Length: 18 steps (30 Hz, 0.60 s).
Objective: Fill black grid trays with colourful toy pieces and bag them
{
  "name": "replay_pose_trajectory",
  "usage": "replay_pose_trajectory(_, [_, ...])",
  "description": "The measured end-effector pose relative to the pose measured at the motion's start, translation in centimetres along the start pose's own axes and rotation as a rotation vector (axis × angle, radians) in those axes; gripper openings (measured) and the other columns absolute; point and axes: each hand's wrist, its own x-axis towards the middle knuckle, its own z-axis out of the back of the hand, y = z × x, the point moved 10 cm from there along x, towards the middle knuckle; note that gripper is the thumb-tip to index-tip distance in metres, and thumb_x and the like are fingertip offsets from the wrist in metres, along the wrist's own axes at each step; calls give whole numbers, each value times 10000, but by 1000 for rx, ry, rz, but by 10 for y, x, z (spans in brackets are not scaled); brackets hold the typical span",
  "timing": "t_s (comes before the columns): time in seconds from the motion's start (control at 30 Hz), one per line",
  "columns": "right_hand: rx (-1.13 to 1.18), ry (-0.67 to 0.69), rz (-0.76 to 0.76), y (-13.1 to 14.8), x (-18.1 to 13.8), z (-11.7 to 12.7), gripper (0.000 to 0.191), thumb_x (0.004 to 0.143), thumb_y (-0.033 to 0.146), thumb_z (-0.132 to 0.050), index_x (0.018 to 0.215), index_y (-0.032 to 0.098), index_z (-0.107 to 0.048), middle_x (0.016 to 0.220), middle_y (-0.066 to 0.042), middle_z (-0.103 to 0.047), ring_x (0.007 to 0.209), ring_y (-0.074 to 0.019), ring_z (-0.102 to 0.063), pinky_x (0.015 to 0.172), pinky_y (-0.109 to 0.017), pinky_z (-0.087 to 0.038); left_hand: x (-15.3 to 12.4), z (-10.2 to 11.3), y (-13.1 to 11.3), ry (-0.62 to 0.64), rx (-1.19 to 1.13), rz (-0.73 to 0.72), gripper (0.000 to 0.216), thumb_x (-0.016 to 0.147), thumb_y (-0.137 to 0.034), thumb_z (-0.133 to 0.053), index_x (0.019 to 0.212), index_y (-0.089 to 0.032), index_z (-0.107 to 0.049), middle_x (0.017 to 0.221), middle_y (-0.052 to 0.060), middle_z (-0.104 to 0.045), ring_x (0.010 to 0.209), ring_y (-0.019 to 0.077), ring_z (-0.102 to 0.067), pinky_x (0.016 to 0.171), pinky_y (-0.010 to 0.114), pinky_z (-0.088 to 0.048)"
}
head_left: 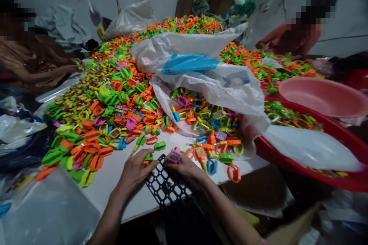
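"What's the right grip [184, 166] doing?"
"It's pinching a pink watch [174, 155]; a black grid [162, 190] is lying nearby."
"And the left grip [132, 172]?"
"It's curling by a green watch [149, 157]; grasping, I can't tell."

Grid tray [165, 189] at the table's [109, 172] near edge, partly overhanging; left hand [138, 170] at its left side, right hand [184, 166] at its right, toy watch [174, 155] in right fingers; main watch heap [120, 99] beyond — spreads left and back; sack [198, 72] amid heap, behind tray and to the right, loose watches [212, 165] before it; far right — large basin [287, 166], plastic bag [313, 147] and more watches in it, small basin [322, 97] behind; plastic sheet [48, 206] front left; one person [31, 61] left of heap, another [299, 38] back right.
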Motion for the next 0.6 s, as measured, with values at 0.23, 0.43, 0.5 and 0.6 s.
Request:
replay_pose_trajectory(0.23, [0,-98,62,-19,22,-25,114,690,184,-613,802,175,-598,751,2,-625,721,-146,-587,676,-245,-476,0,-3,-1,58,40,-40,298,824,-432,-571,1039,-228,-587,966,19,-673,839,186,-637,750,287,-478])
replay_pose_trajectory(0.43, [-496,-44,264,-14,28,-43,129,705,89,-507,792,162,-570,793,-34,-608,737,-158,-559,702,-258,-448,-2,-8,-4,96,86,-50,362,811,-433,-592,1114,-235,-581,1054,32,-675,906,203,-639,797,299,-475])
replay_pose_trajectory(0.5, [-675,-2,293,-9,31,-56,158,708,95,-520,850,144,-571,831,-60,-602,747,-172,-551,700,-271,-443,0,-6,-10,94,166,-57,457,813,-424,-590,1229,-245,-524,1108,49,-669,955,223,-635,843,327,-466])
replay_pose_trajectory(0.6, [-835,40,266,-7,39,-70,169,719,102,-537,880,125,-585,865,-84,-607,763,-192,-558,693,-285,-450,6,-5,-17,112,312,-13,496,864,-422,-515,1311,-216,-463,1088,80,-681,962,253,-642,846,360,-465])
